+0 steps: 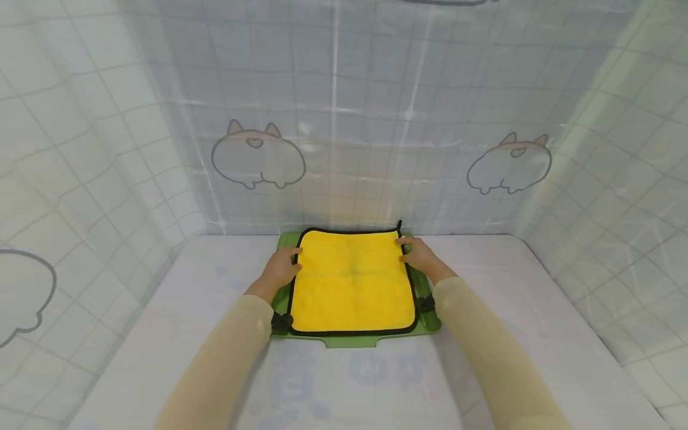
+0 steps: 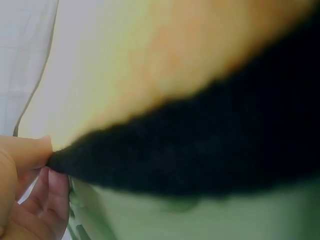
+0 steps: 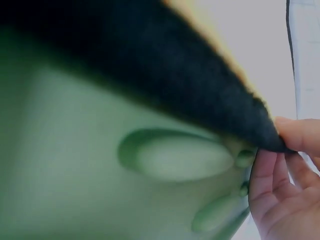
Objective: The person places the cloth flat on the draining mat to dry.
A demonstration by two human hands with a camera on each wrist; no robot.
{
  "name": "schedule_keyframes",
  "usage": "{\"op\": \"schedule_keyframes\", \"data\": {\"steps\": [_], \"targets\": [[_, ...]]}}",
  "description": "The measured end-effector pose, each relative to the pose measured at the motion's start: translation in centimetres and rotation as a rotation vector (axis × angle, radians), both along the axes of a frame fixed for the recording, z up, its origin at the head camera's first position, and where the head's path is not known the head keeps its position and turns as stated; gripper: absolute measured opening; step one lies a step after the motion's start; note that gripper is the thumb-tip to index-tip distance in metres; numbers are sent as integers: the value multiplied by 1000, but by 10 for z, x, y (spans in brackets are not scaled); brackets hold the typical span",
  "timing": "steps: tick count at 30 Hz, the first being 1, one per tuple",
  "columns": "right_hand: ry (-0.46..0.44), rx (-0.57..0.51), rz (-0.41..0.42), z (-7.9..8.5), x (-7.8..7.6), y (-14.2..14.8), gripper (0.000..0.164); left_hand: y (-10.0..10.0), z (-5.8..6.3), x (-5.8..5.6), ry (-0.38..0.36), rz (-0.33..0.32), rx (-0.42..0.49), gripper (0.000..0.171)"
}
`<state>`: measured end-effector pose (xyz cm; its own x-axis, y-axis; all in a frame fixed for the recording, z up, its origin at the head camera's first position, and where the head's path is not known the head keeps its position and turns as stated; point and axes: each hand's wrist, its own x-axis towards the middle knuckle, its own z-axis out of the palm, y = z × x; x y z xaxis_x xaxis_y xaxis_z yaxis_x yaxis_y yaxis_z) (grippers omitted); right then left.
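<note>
A square yellow cleaning cloth (image 1: pixel 352 286) with black edging spreads over a green plastic tray (image 1: pixel 352 342) in the head view. A short black loop sticks up at its far right corner. My left hand (image 1: pixel 279 266) pinches the cloth's left edge between thumb and fingers. On the opposite side, my right hand (image 1: pixel 421 257) pinches the right edge. Both wrist views show the black border (image 2: pixel 165 150) between thumb and fingertips, raised above the green surface. Oval hollows (image 3: pixel 185 157) in the tray show below the cloth in the right wrist view. Most of the tray is hidden.
The tray lies on a white table (image 1: pixel 344 394) with faint printing, near its back edge. Behind stands a gridded curtain (image 1: pixel 376 119) with animal drawings. Similar sheeting hangs at the left and right sides. Small black items (image 1: pixel 281 322) sit beside both wrists.
</note>
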<state>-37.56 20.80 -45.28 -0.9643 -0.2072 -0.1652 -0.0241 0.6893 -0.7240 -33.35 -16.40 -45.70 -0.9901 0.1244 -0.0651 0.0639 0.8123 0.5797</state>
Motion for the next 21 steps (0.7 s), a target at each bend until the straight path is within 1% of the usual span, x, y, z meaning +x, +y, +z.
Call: {"op": "schedule_keyframes", "data": {"steps": [4, 6, 12, 17, 21], "targets": [[-5, 74, 38, 1, 1, -4, 59, 0, 1, -1, -4, -21, -18, 52], [1, 94, 43, 1, 0, -5, 59, -1, 1, -1, -5, -31, -25, 52], [11, 133, 42, 0, 0, -4, 58, -2, -2, -3, -19, -40, 2, 52], [-2, 135, 53, 0, 0, -3, 58, -4, -5, -3, -32, -44, 20, 52], [-4, 143, 45, 0, -1, -3, 59, -4, -5, -2, -58, -36, 28, 57]]}}
